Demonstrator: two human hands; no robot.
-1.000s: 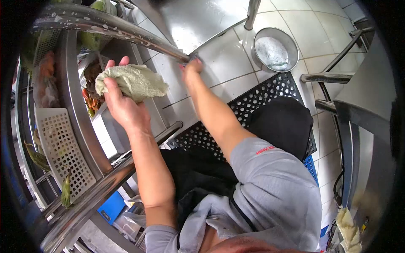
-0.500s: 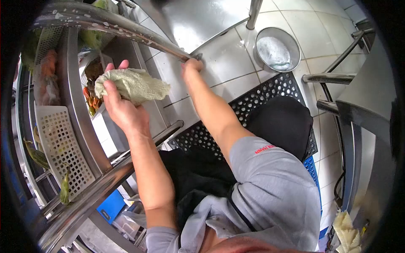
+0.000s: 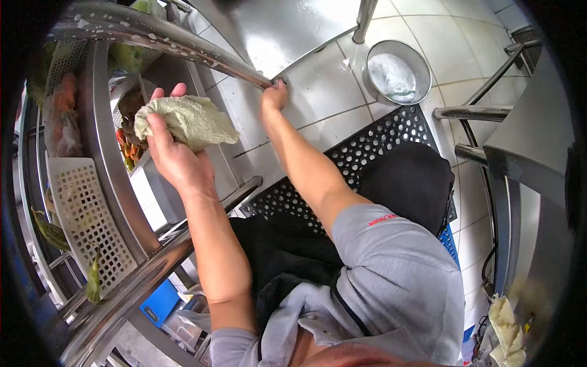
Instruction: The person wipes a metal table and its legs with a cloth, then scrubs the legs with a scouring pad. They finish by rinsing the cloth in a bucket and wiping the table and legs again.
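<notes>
A pale, damp-looking cloth (image 3: 189,121) lies bunched in my left hand (image 3: 178,156), the thumb pressed over it and two fingertips showing behind. My right hand (image 3: 275,96) reaches down to the lower end of a metal pipe leg (image 3: 177,46) and is closed against it. Something small and grey (image 3: 279,82) shows at its fingers, too little visible to name. White spots, like suds, dot the upper part of the leg.
A steel bucket (image 3: 426,76) of foamy water stands on the tiled floor beside a black perforated mat (image 3: 391,131). To the left, a rack carries white perforated baskets (image 3: 92,214) and vegetables. Metal bars (image 3: 474,114) project at right; another pale cloth (image 3: 506,330) hangs lower right.
The view has shifted slightly. My right hand has moved slightly at the leg's lower end, and the grey thing shows less. My left hand still holds the cloth.
</notes>
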